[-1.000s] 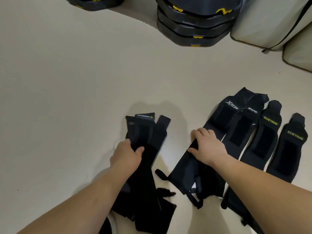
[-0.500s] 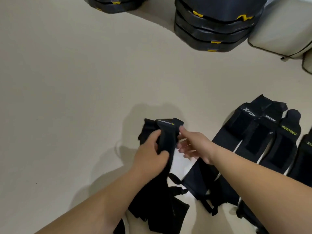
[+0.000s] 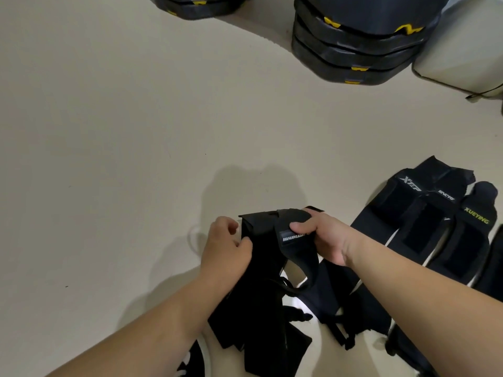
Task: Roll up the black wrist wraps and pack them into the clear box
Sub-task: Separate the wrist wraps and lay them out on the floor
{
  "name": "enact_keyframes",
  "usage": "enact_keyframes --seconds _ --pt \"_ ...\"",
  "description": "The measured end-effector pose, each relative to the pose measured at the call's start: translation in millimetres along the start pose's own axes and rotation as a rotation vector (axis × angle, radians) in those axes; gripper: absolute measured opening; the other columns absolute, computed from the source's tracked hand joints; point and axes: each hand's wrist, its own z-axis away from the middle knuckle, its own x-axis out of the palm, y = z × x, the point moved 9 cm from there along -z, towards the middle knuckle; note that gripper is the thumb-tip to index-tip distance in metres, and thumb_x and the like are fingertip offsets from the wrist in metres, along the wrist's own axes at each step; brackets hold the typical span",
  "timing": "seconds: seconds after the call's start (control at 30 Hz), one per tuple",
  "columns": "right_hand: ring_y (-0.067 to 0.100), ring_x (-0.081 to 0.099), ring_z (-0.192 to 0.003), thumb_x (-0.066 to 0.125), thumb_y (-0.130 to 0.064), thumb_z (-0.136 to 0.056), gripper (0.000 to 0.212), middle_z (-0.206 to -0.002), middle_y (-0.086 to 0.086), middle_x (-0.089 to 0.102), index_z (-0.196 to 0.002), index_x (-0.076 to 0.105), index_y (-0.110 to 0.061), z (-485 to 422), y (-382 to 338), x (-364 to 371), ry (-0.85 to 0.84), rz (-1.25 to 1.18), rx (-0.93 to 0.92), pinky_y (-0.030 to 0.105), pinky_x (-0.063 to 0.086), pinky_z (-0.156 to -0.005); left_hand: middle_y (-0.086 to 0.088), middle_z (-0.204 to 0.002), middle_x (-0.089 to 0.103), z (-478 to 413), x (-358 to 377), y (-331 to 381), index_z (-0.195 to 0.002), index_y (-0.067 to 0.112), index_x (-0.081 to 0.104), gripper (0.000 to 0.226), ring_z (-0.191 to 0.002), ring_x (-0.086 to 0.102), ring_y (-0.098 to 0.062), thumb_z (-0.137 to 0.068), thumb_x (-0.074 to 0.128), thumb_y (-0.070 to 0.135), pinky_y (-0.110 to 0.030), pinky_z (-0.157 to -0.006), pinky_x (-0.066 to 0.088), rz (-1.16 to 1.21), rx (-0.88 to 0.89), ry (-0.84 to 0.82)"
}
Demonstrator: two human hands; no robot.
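I'm seeing a low black case (image 3: 201,9) sitting far left on the beige floor (image 3: 109,131). A stack of black cases (image 3: 359,44) with yellow clips is standing far right of centre. Flat wrist wraps (image 3: 424,227) are lying side by side at the right. My left hand (image 3: 226,248) is curling round the left edge of the near pile of black wraps (image 3: 261,308). My right hand (image 3: 324,238) is gripping the lifted end of the labelled wrap (image 3: 294,227), thumb across its near face.

The left hand (image 3: 226,247) grips one edge of a black wrist wrap (image 3: 285,221), and the right hand (image 3: 326,238) pinches its curled, labelled end. To the right of the right hand, more wraps (image 3: 424,227) lie flat side by side on the pale floor (image 3: 136,131). Beyond it stand stacked black cases (image 3: 353,44).
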Motion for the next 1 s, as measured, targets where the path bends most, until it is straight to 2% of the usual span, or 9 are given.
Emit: enact_keyframes --seconds 0.13,0.23,0.33,0.47,0.6,0.7,0.8,0.93,1.0 --pt "0.026 0.071 -0.084 0.069 -0.009 -0.068 0.042 -0.098 0.011 0.073 -0.111 0.072 -0.013 1 5 6 -0.061 0.097 0.055 0.034 0.056 -0.078 0.006 -0.114 0.065 -5 5 -7 -0.118 0.026 0.055 0.033 -0.087 0.071 -0.014 -0.091 0.067 0.010 -0.033 -0.079 0.059 0.159 -0.076 -0.074" --pt "0.025 0.069 -0.080 0.068 -0.005 -0.076 0.030 -0.093 0.011 0.072 -0.104 0.070 -0.014 -1 6 0 -0.033 0.183 0.048 0.032 0.055 -0.075 -0.001 -0.102 0.072 -3 12 -10 -0.112 0.025 0.064 0.024 -0.083 0.068 -0.014 -0.094 0.061 0.008 -0.027 -0.074 0.055 0.294 -0.151 -0.106" --pt "0.029 0.072 -0.088 0.070 0.000 -0.084 0.026 -0.096 0.013 0.076 -0.105 0.074 -0.015 -2 10 -8 0.058 0.280 0.073 0.038 0.059 -0.083 0.005 -0.094 0.069 -6 10 -7 -0.107 0.029 0.068 0.023 -0.085 0.065 -0.015 -0.093 0.064 0.012 -0.029 -0.080 0.051 0.260 -0.083 -0.103" --pt "0.028 0.072 -0.116 0.086 -0.025 -0.071 0.075 -0.125 0.004 0.076 -0.142 0.061 -0.031 -9 20 -12 0.102 0.337 0.101 0.047 0.056 -0.105 0.008 -0.085 0.057 -5 16 -4 -0.122 0.032 0.058 0.047 -0.075 0.056 -0.012 -0.084 0.064 0.006 -0.025 -0.072 0.047 0.027 0.025 -0.177" --pt "0.024 0.076 -0.109 0.067 -0.034 -0.104 0.027 -0.115 0.004 0.081 -0.127 0.070 -0.023 -2 10 -4 0.090 0.256 0.050 0.038 0.060 -0.094 0.006 -0.093 0.060 -8 15 2 -0.107 0.027 0.055 0.028 -0.081 0.059 -0.009 -0.089 0.076 0.022 -0.025 -0.071 0.044 -0.082 0.078 -0.073" --pt "0.024 0.075 -0.109 0.060 -0.034 -0.106 0.027 -0.118 0.004 0.080 -0.125 0.072 -0.018 -2 9 -5 0.074 0.130 0.074 0.038 0.057 -0.098 0.004 -0.095 0.059 -15 11 7 -0.093 0.024 0.060 0.014 -0.082 0.058 -0.010 -0.095 0.071 0.032 -0.027 -0.071 0.042 -0.099 0.075 -0.014" --pt "0.027 0.072 -0.089 0.060 -0.026 -0.098 0.023 -0.100 0.010 0.077 -0.106 0.074 -0.010 0 12 -12 0.110 0.027 0.138 0.038 0.055 -0.088 0.001 -0.088 0.063 -16 14 2 -0.084 0.016 0.062 0.022 -0.082 0.060 -0.017 -0.100 0.062 0.030 -0.027 -0.069 0.042 -0.043 0.040 -0.024" --pt "0.026 0.064 -0.071 0.056 -0.022 -0.091 0.018 -0.081 0.009 0.069 -0.089 0.067 -0.008 1 12 -17 0.140 -0.007 0.149 0.035 0.050 -0.075 0.002 -0.086 0.066 -8 19 1 -0.091 0.018 0.063 0.006 -0.078 0.061 -0.017 -0.095 0.059 0.016 -0.030 -0.072 0.050 0.084 -0.044 -0.058" --pt "0.025 0.064 -0.070 0.055 -0.021 -0.091 0.017 -0.080 0.008 0.069 -0.089 0.067 -0.009 2 11 -16 0.140 -0.006 0.145 0.034 0.051 -0.072 -0.001 -0.091 0.071 -6 24 2 -0.099 0.026 0.063 0.025 -0.078 0.065 -0.018 -0.087 0.055 0.005 -0.034 -0.072 0.054 0.195 -0.077 -0.122"
